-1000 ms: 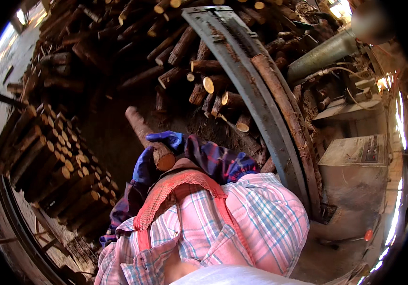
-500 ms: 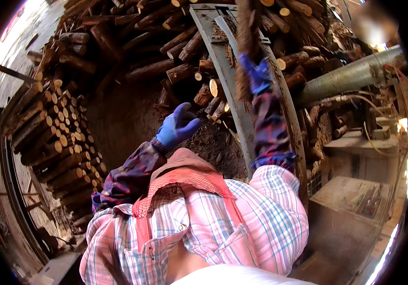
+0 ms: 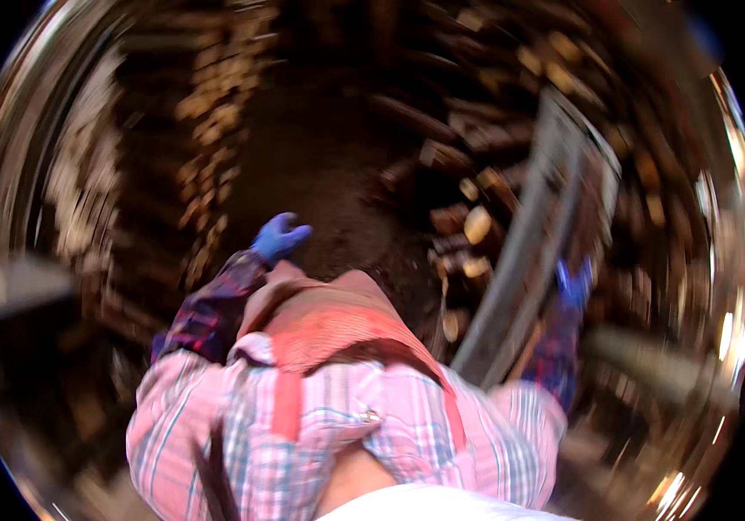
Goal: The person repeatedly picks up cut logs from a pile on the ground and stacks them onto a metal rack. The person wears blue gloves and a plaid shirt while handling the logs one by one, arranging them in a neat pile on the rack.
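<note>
The whole view is smeared by motion. My left hand (image 3: 278, 236), in a blue glove, is raised in front of my chest over dark ground, fingers apart and holding nothing. Also in a blue glove, my right hand (image 3: 574, 283) hangs low on the right, just beside a grey metal beam (image 3: 535, 260). It is too blurred to show whether it grips anything. Cut logs (image 3: 476, 224) lie piled between the two hands, left of the beam.
A stack of logs with their cut ends showing (image 3: 207, 130) runs along the left. More piled wood (image 3: 650, 208) lies right of the beam. Dark earth floor (image 3: 329, 165) stretches ahead. Bright light comes in at the right rim.
My right hand held a log high by the beam; it has dropped low to the right and the log is out of sight. The view has swung and blurred.
</note>
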`<state>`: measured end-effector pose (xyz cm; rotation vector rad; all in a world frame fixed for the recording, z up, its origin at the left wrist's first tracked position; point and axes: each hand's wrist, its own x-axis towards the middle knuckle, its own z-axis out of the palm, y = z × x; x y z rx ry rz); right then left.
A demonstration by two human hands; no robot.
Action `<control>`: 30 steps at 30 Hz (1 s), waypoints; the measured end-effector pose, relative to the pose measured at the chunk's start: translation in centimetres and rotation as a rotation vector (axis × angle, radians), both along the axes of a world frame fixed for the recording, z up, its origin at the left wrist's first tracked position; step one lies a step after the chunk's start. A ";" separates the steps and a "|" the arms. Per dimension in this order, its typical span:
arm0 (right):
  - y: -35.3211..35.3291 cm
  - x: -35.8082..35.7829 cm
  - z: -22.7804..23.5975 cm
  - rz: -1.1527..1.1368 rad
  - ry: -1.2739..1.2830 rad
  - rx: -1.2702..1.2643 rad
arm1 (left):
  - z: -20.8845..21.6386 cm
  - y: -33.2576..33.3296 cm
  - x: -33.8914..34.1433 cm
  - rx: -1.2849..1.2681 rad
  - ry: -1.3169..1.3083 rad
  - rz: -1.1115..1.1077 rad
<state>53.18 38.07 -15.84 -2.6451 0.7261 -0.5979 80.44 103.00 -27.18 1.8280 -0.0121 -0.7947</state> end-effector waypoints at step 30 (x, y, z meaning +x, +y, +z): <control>48.7 20.6 -9.8 -0.379 0.694 1.166 | -22.6 34.5 35.2 0.689 0.157 0.875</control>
